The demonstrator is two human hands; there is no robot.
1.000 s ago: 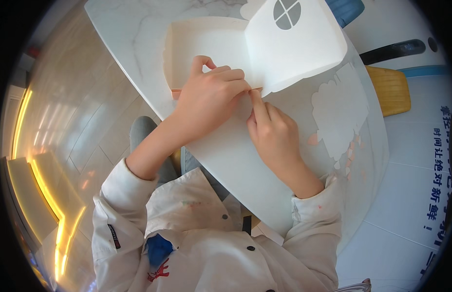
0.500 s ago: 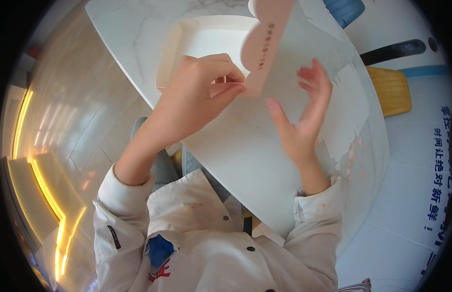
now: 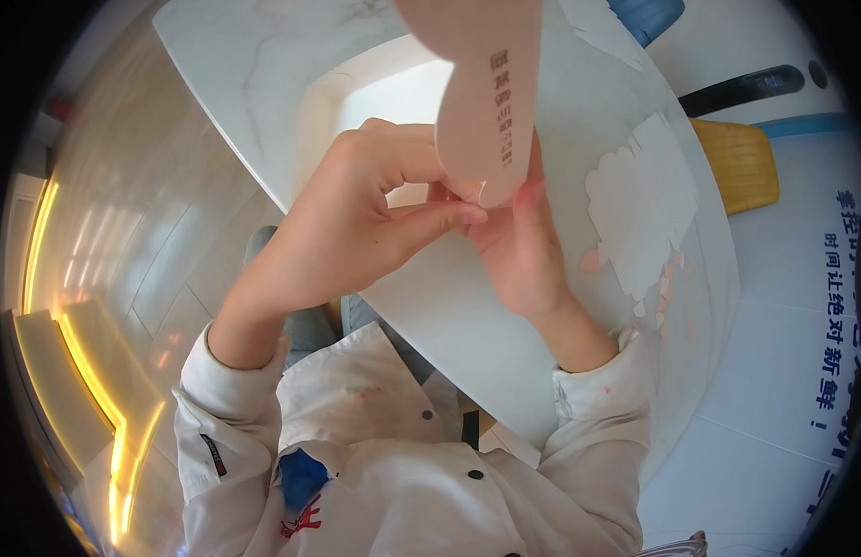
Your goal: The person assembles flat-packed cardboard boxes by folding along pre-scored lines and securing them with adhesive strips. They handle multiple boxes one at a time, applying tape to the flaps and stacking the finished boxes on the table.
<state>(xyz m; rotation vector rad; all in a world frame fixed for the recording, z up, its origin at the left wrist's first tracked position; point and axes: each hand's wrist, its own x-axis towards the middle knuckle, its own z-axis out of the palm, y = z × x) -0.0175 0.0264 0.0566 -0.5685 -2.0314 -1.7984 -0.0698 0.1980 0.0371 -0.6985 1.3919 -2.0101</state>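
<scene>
A paper box (image 3: 393,97) with a white inside and raised walls sits on the table in front of me. Its pink scalloped flap (image 3: 491,102), with a line of print, stands up toward me at the box's right side. My left hand (image 3: 347,209) pinches the box's near right corner between thumb and fingers. Against the lower end of the flap, my right hand (image 3: 523,255) has its thumb on the near face, with its fingers mostly hidden behind. Both hands meet at this corner.
The white marbled table (image 3: 449,316) curves around in front of me. Flat white paper pieces with jagged edges (image 3: 639,204) and small pink scraps (image 3: 667,297) lie at the right. Beyond the edge are a yellow chair-like piece (image 3: 741,167), a black bar (image 3: 746,90) and a blue object (image 3: 648,19).
My right hand has moved left from open air and closed on the lower end of the flap. The flap has come nearer and swung left; my left hand still pinches the corner.
</scene>
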